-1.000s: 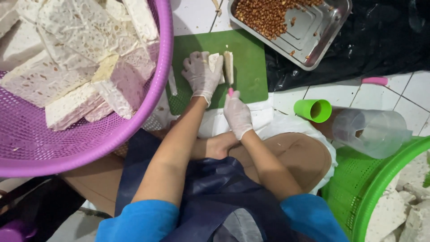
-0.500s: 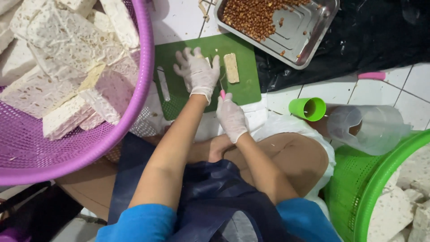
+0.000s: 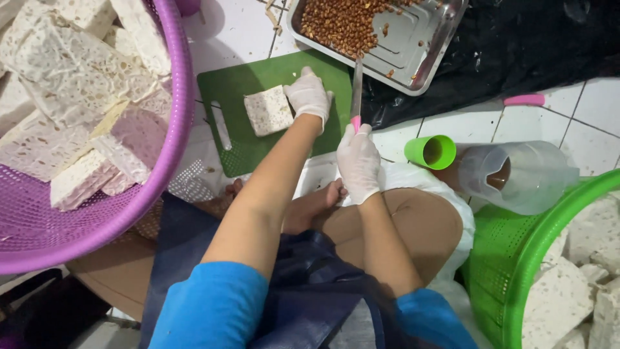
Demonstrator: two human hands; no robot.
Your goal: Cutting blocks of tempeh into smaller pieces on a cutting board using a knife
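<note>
Tempeh blocks [image 3: 77, 84] fill the purple basket [image 3: 174, 129] at left. On the green cutting board [image 3: 232, 87], the gloved left hand [image 3: 309, 95] rests flat against a tempeh slab [image 3: 268, 110]. Right hand [image 3: 358, 161] grips the knife [image 3: 356, 90], blade raised beside the slab. Judged step: repositioning between cuts; next, align blade over slab.

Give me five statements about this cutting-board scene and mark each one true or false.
1. The right hand holds a knife by a pink handle. True.
2. The left hand rests on a pale block of tempeh on the green cutting board. True.
3. The metal tray is empty. False: brown beans fill its left part.
4. The purple basket holds tempeh blocks. True.
5. The green cup stands upright on the cutting board. False: it lies on its side on the tiled floor.
</note>
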